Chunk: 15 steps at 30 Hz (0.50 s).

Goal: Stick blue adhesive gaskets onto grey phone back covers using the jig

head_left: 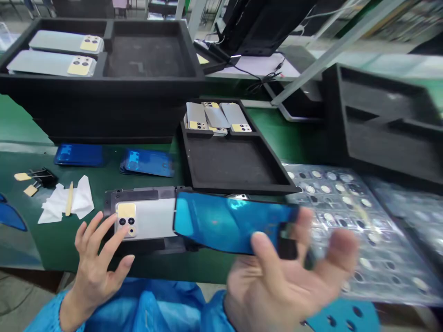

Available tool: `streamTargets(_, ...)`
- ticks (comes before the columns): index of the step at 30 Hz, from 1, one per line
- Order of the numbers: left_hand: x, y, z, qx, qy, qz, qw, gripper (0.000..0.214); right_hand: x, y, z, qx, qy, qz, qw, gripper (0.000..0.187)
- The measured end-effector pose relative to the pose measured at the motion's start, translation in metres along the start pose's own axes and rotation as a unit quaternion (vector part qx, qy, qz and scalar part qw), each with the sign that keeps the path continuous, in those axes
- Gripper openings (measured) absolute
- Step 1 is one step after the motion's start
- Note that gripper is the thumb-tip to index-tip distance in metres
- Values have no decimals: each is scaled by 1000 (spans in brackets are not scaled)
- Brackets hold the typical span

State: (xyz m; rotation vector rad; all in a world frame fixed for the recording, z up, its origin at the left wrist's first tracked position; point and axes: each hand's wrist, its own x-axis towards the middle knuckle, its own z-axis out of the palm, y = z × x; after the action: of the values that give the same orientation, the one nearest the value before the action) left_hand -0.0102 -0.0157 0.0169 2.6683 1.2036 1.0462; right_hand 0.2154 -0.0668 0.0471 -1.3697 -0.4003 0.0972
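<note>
A silver phone back cover (155, 216) with a yellow-covered camera block lies in a black fixture (152, 192). My left hand (98, 263) is open, its fingers spread and their tips at the camera end of the cover. My right hand (287, 281) grips a glossy blue phone-sized panel (214, 221), thumb on the face towards me and the other fingers behind or beyond it. Motion smears some of those fingers. The panel is tilted above the right end of the fixture and hides part of it.
Black trays with silver covers stand at the back left (148, 80) and centre (238, 184). Blue panels (147, 162) lie before the left stack. White wipes (81, 198) and a binder clip (46, 177) are at left. Right are a clear blister tray (332, 216) and black trays (384, 133).
</note>
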Motion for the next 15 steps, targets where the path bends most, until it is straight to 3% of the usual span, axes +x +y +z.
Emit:
streamTargets(5, 17, 14, 8, -3, -46, 4, 999, 28, 40, 16, -31, -32, 94, -67, 993, 72)
streamTargets(11, 24, 7, 11, 80, -118, 171, 975, 58, 84, 75, -99, -17, 171, 6, 985, 75)
streamTargets(15, 30, 20, 23, 100, -123, 201, 967, 60, 93, 95, -138, -36, 191, 53, 980, 67)
